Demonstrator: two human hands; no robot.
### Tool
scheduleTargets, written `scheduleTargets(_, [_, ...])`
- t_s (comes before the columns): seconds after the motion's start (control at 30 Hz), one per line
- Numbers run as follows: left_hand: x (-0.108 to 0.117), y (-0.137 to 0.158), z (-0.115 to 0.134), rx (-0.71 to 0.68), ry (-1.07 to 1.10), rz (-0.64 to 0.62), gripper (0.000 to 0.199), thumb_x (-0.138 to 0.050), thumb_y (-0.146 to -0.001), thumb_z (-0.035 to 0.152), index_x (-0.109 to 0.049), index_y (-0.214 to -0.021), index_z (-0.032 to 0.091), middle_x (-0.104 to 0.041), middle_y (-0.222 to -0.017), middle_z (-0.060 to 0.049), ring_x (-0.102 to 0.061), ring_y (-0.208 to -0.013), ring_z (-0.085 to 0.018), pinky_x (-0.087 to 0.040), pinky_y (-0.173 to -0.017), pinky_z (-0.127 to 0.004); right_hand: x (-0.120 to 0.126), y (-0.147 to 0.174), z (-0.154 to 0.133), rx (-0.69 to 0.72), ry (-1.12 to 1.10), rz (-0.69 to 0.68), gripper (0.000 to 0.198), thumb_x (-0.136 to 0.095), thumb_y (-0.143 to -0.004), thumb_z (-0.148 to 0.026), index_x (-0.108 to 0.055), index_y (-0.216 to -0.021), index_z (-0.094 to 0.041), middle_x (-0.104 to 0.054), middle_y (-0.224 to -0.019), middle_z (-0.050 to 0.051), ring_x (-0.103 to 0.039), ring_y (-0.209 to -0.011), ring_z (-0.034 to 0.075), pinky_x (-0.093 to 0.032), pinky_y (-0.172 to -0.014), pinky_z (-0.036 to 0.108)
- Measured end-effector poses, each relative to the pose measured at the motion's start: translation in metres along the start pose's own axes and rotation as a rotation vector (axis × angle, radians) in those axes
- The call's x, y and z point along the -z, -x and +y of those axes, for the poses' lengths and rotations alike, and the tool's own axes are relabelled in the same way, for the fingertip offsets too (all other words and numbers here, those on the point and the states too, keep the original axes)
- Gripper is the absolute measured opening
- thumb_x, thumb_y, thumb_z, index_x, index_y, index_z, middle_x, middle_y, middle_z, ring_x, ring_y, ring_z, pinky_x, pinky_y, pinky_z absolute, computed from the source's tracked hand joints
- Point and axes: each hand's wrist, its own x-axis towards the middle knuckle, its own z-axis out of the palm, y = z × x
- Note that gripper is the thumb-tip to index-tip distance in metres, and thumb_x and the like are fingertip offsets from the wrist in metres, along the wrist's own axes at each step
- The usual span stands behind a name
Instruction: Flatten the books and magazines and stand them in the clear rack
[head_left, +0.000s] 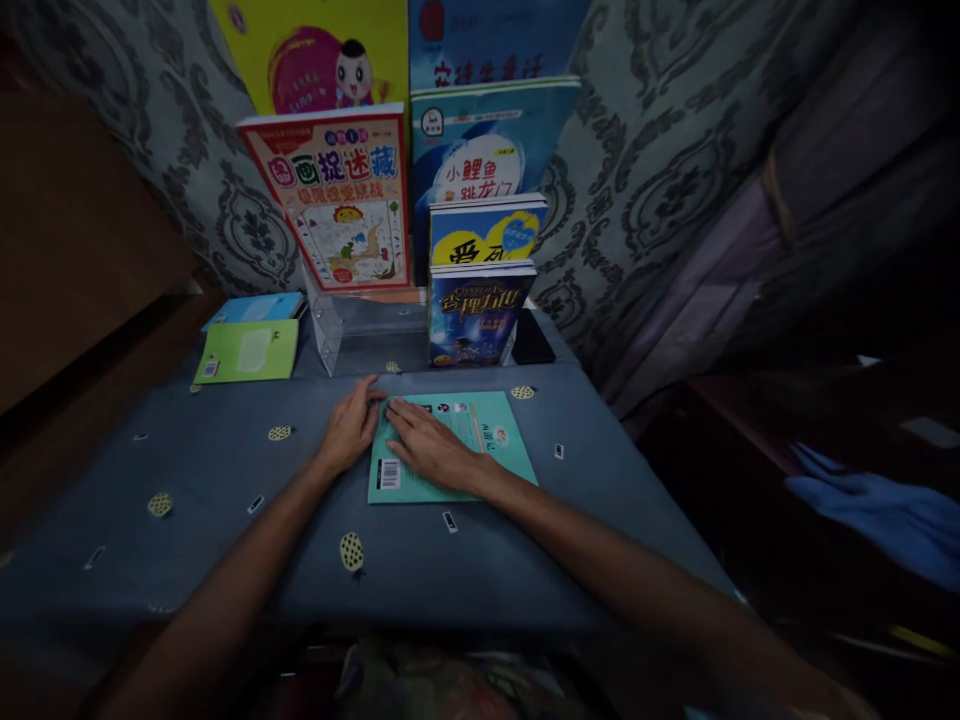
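Note:
A turquoise book [491, 455] lies closed on the table in front of me. Its barcode is at the near left corner, and its printing is turned sideways to me. My right hand [435, 448] rests flat across the left half of the cover, fingers extended toward the far left corner. Just left of the book, my left hand [351, 425] is on the tablecloth, its fingers loosely bent with the tips by the book's upper left edge. Nothing shows in its grasp.
Behind the turquoise book, a clear stand [328, 335] holds several upright books, among them a red-bordered picture book [349, 205] and a dark blue book [476, 320]. A green booklet [247, 350] lies at the far left. A black flat object [532, 337] is beside the stand.

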Motion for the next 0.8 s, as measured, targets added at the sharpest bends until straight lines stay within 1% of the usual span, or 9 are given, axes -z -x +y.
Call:
scheduleTargets(0.2, [0.002, 0.000, 0.001, -0.022, -0.042, -0.027, 0.040, -0.043, -0.097, 0.025, -0.046, -0.136, 0.018, -0.072, -0.116, -0.010, -0.066, -0.113, -0.025, -0.052, -0.101, -0.045, 0.019, 0.029, 0.016, -0.121, 0.051, -0.026, 0.060, -0.041, -0.103, -0.040, -0.038, -0.154, -0.010, -0.032, -0.163, 0.018, -0.024, -0.153, 0.031, -0.027, -0.124, 0.054])
scheduleTargets(0.37, [0.003, 0.001, 0.003, -0.034, -0.053, -0.039, 0.037, -0.044, -0.097, 0.027, -0.049, -0.132, 0.018, -0.071, -0.117, -0.011, -0.066, -0.113, -0.026, -0.052, -0.100, -0.046, 0.031, 0.045, 0.029, -0.172, 0.099, -0.026, 0.061, -0.042, -0.102, -0.044, -0.041, -0.153, -0.010, -0.034, -0.162, 0.018, -0.026, -0.152, 0.031, -0.027, -0.125, 0.052])
scheduleTargets(0.5, [0.003, 0.001, 0.003, -0.045, -0.076, -0.041, 0.034, -0.044, -0.097, 0.027, -0.052, -0.130, 0.020, -0.071, -0.117, -0.010, -0.065, -0.114, -0.026, -0.053, -0.098, -0.045, 0.039, 0.062, 0.048, -0.188, 0.092, 0.018, 0.062, -0.041, -0.102, -0.047, -0.042, -0.152, -0.010, -0.036, -0.161, 0.017, -0.027, -0.152, 0.030, -0.028, -0.125, 0.050])
scheduleTargets(0.63, [0.005, 0.001, 0.005, -0.074, -0.133, -0.068, 0.030, -0.041, -0.099, 0.027, -0.056, -0.124, 0.019, -0.070, -0.116, -0.010, -0.065, -0.110, -0.025, -0.054, -0.096, -0.043, 0.044, 0.081, 0.072, -0.211, 0.081, 0.102, 0.058, -0.039, -0.102, -0.048, -0.045, -0.152, -0.018, -0.039, -0.160, 0.013, -0.030, -0.151, 0.030, -0.029, -0.123, 0.054])
scheduleTargets(0.73, [0.008, 0.000, 0.010, -0.069, -0.214, -0.109, 0.030, -0.039, -0.100, 0.028, -0.060, -0.119, 0.019, -0.070, -0.112, -0.011, -0.066, -0.104, -0.026, -0.055, -0.091, -0.042, 0.047, 0.090, 0.088, -0.217, 0.051, 0.187, 0.053, -0.040, -0.102, -0.045, -0.051, -0.147, -0.020, -0.047, -0.155, 0.012, -0.037, -0.148, 0.029, -0.030, -0.122, 0.056])
scheduleTargets(0.8, [0.011, -0.001, 0.015, -0.065, -0.263, -0.149, 0.031, -0.040, -0.099, 0.030, -0.061, -0.119, 0.019, -0.070, -0.112, -0.010, -0.066, -0.104, -0.026, -0.055, -0.089, -0.041, 0.050, 0.092, 0.094, -0.216, 0.023, 0.216, 0.048, -0.041, -0.102, -0.040, -0.056, -0.143, -0.020, -0.053, -0.151, 0.012, -0.043, -0.145, 0.029, -0.032, -0.121, 0.056])
